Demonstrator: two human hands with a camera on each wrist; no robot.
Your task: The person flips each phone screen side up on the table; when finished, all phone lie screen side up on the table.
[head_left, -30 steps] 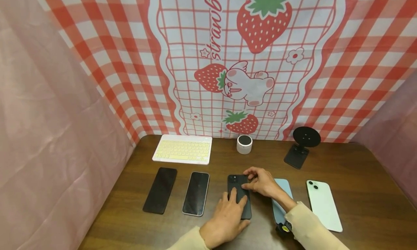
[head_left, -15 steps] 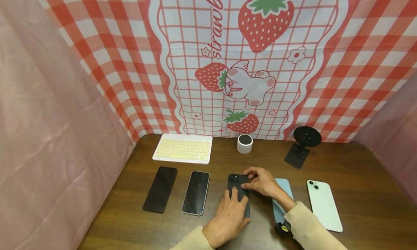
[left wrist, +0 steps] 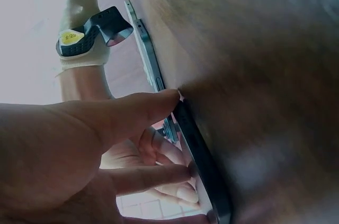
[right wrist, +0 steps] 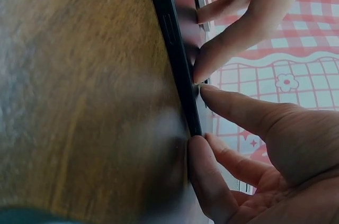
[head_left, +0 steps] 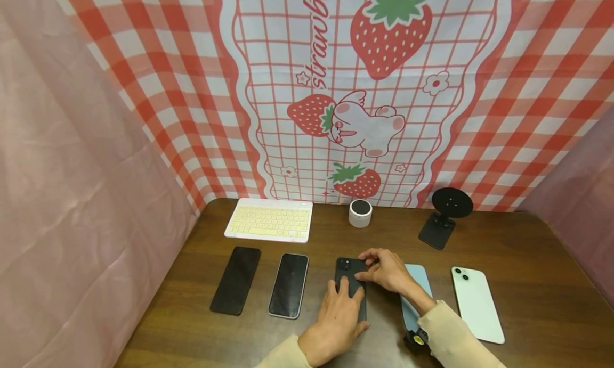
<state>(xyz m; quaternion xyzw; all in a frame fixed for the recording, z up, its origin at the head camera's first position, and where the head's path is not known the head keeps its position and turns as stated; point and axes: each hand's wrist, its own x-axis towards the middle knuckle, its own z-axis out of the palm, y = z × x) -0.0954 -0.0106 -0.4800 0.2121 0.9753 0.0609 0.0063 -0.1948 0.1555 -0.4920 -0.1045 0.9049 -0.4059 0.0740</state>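
A black smartphone (head_left: 352, 269) lies face down on the table, camera bumps at its far end. My left hand (head_left: 333, 315) rests on its back with spread fingertips (left wrist: 185, 173); in the left wrist view the thumb touches the phone's near end. My right hand (head_left: 386, 272) pinches the far right corner: in the right wrist view its thumb (right wrist: 233, 105) is on the back and a fingertip (right wrist: 198, 152) is at the edge. Part of the phone is hidden under my left hand. A light blue phone (head_left: 411, 309) lies partly beneath my right forearm.
Left of the hands lie a phone with a pale frame (head_left: 289, 285) and a larger black phone (head_left: 236, 280). A mint-green phone (head_left: 478, 304) lies at the right. Along the back stand a white keyboard (head_left: 269, 220), a small round speaker (head_left: 360, 213) and a black folding stand (head_left: 443, 219).
The black smartphone has turned slightly, its near end shifting a little to the left. Both hands stay on it in nearly the same places.
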